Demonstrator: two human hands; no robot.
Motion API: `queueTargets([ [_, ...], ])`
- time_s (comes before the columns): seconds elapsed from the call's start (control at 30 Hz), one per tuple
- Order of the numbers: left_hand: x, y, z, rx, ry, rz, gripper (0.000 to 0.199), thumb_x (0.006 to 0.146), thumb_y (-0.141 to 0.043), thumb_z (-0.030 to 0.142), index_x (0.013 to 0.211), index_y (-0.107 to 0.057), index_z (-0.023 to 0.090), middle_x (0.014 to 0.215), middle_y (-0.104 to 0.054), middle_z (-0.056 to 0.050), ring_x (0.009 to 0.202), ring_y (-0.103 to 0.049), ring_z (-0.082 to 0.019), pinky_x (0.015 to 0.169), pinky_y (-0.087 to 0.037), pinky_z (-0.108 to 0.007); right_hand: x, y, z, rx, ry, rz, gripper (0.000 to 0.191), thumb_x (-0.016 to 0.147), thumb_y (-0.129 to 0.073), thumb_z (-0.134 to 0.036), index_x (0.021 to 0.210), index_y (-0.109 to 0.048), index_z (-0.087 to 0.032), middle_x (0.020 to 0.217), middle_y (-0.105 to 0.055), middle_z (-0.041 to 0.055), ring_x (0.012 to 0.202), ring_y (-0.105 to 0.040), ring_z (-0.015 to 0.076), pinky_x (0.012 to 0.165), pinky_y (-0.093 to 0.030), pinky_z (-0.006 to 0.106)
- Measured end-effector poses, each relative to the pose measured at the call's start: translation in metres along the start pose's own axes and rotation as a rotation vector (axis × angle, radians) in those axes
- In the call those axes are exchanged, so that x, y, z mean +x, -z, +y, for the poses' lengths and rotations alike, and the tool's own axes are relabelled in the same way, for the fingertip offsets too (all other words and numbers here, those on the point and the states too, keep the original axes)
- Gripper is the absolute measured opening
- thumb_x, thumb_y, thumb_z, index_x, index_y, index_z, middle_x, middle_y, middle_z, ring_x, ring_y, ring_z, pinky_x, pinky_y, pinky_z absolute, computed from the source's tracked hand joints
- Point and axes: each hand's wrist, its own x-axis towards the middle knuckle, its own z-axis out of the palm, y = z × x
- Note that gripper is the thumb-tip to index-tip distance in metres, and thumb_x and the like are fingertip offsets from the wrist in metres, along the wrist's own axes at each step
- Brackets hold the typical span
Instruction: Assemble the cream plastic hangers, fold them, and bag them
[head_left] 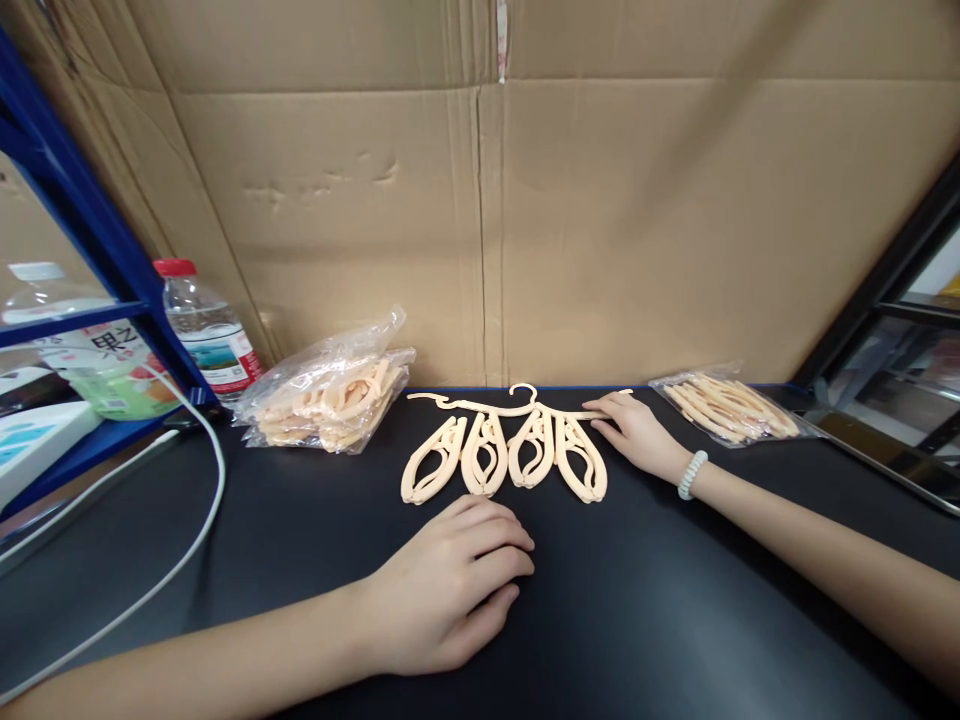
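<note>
An unfolded cream plastic clothes hanger (517, 409) lies on the dark table, its hook pointing toward the back wall. My right hand (636, 432), with a pale coiled band at the wrist, pinches the hanger's right arm between thumb and fingers. Just in front of that hanger is a row of several folded hangers (485, 460), looped in shape, with their narrow ends under or against its bar. My left hand (461, 580) rests palm down on the table nearer to me, fingers loosely bent and slightly apart. It holds nothing visible, and its knuckles are close to the folded hangers.
Left of the hangers sits a clear bag (322, 400) full of folded hangers; a smaller bag (731, 405) lies at right. A water bottle (210, 335), a blue shelf frame (82, 190) and a white cable (217, 480) are on the left. Cardboard (600, 220) walls the back.
</note>
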Motion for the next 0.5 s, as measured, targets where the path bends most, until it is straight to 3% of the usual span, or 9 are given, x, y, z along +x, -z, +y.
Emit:
queueTargets([
  [0.17,-0.0011,-0.0008,-0.0004,0.013,-0.009,0.005,0.023,0.087,-0.049,0.011,0.105,-0.061,0.017,0.105,-0.068,-0.01,0.101,-0.059,-0.023,0.095,-0.046,-0.038,0.0002,0.005,-0.0074,0.04,0.015,0.019,0.023,0.093,-0.043,-0.027,0.085,-0.064,-0.019,0.088,-0.063,0.0095,0.085,-0.061,0.0245,0.08,-0.051,0.041],
  [0.37,-0.001,-0.0001,0.0007,0.032,-0.022,0.016,0.02,0.087,-0.049,0.011,0.102,-0.062,0.016,0.105,-0.068,-0.01,0.1,-0.06,-0.023,0.096,-0.045,-0.038,-0.0005,0.0075,-0.0094,0.054,0.003,0.107,0.018,0.093,-0.044,-0.026,0.085,-0.059,-0.02,0.088,-0.062,0.0093,0.082,-0.06,0.0236,0.076,-0.05,0.039],
  [0.5,-0.001,0.0,0.001,0.044,-0.033,0.031,0.021,0.087,-0.049,0.011,0.103,-0.061,0.016,0.104,-0.068,-0.01,0.099,-0.061,-0.022,0.096,-0.045,-0.038,-0.0021,0.009,-0.0072,0.022,-0.011,0.191,0.014,0.091,-0.046,-0.025,0.084,-0.057,-0.02,0.086,-0.062,0.0087,0.081,-0.059,0.0252,0.08,-0.047,0.043],
])
